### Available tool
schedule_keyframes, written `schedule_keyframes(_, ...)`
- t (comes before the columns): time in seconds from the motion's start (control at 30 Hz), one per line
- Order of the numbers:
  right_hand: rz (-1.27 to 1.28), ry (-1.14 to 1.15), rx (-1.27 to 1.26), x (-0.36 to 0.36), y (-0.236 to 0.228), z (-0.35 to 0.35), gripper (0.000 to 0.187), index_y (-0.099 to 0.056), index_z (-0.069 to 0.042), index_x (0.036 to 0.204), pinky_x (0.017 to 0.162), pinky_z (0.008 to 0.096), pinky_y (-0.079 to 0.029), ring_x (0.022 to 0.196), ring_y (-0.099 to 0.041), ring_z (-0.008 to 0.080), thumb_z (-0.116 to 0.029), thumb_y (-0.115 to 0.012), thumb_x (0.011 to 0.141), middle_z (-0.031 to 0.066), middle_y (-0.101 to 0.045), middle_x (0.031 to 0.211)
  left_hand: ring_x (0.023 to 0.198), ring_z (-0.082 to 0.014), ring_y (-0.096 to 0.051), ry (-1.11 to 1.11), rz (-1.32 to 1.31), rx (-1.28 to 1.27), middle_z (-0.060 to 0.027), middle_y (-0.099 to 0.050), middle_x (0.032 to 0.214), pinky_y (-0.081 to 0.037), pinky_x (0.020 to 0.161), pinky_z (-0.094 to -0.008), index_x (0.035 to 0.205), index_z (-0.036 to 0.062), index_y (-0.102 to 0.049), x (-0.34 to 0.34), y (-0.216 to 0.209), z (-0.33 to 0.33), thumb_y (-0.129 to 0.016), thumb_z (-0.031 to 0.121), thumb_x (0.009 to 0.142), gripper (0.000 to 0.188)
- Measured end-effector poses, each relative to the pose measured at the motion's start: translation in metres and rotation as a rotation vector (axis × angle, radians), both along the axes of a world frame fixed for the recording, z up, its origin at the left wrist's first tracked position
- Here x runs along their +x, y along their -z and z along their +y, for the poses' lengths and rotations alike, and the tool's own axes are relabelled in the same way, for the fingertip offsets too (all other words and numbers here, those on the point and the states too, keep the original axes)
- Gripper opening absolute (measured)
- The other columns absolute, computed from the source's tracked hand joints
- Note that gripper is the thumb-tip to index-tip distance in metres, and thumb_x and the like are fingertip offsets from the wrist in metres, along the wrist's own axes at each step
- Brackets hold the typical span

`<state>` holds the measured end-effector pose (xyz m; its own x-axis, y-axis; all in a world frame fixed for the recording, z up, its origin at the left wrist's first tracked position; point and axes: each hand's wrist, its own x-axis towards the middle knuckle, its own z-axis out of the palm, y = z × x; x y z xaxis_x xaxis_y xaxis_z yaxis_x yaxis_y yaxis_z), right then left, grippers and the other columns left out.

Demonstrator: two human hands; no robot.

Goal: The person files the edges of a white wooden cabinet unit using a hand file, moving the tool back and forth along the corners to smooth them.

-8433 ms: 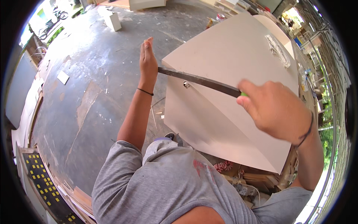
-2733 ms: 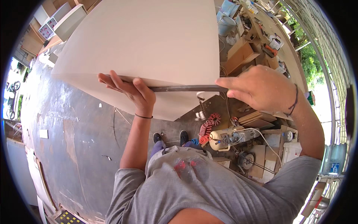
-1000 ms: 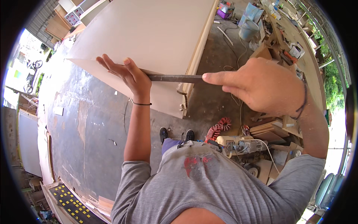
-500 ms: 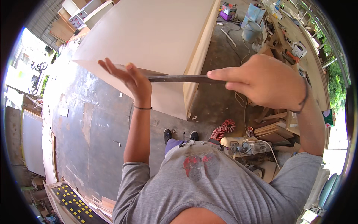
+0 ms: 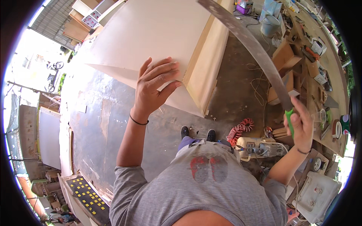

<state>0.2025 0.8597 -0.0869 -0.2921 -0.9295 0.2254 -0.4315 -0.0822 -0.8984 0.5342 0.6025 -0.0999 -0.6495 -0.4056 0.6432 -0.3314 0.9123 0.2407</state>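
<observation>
My right hand is closed around the green handle of a long flat file. The file's grey, worn metal blade rises up and to the left, its far tip passing over the edge of a large pale cabinet-like box. My left hand is raised with its fingers apart and holds nothing. It appears in front of the box's near corner; whether it touches the surface I cannot tell.
A compressor with a coiled red hose sits on the floor near my feet. A long workbench cluttered with tools runs along the right. Cables lie on the floor beside wooden boxes. A white basin stands lower right.
My right hand has swung down and right, now gripping the file's green handle, with the blade tilted upward. My left hand has moved right and away from the blade.
</observation>
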Motion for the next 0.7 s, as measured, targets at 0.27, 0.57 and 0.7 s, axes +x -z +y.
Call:
schedule_keyframes(0.27,-0.255,0.044,-0.045,0.0,0.072,0.027,0.049,-0.044,-0.001,0.138,0.045,0.0199,-0.033,0.048,-0.042,0.0064,-0.028,-0.053,0.098,0.003,-0.052,0.064,0.117,-0.0206,-0.057,-0.041,-0.019,0.174,0.0013,-0.068,0.109,-0.031,0.104,-0.0425,0.088,0.0126,-0.07,-0.003,-0.012,0.009,-0.079,0.013,0.071,0.019)
schedule_keyframes(0.57,-0.291,0.06,-0.06,0.0,0.073,0.019,0.049,-0.043,-0.001,0.139,0.045,0.0209,-0.031,0.047,-0.041,0.0068,-0.027,-0.052,0.098,0.0025,-0.05,0.062,0.12,-0.0218,-0.056,0.007,0.024,0.268,-0.0001,-0.069,0.108,-0.031,0.102,-0.0412,0.088,0.0125,-0.071,0.001,-0.012,0.003,-0.073,0.008,0.078,0.011)
schedule_keyframes(0.7,-0.279,0.025,-0.076,0.001,0.071,0.016,0.05,-0.043,-0.001,0.139,0.045,0.0212,-0.031,0.047,-0.041,0.007,-0.028,-0.052,0.098,0.0027,-0.05,0.062,0.118,-0.0215,-0.058,0.026,0.009,0.17,0.0008,-0.07,0.107,-0.033,0.101,-0.0411,0.087,0.0142,-0.071,0.001,-0.007,0.004,-0.074,0.009,0.078,0.011)
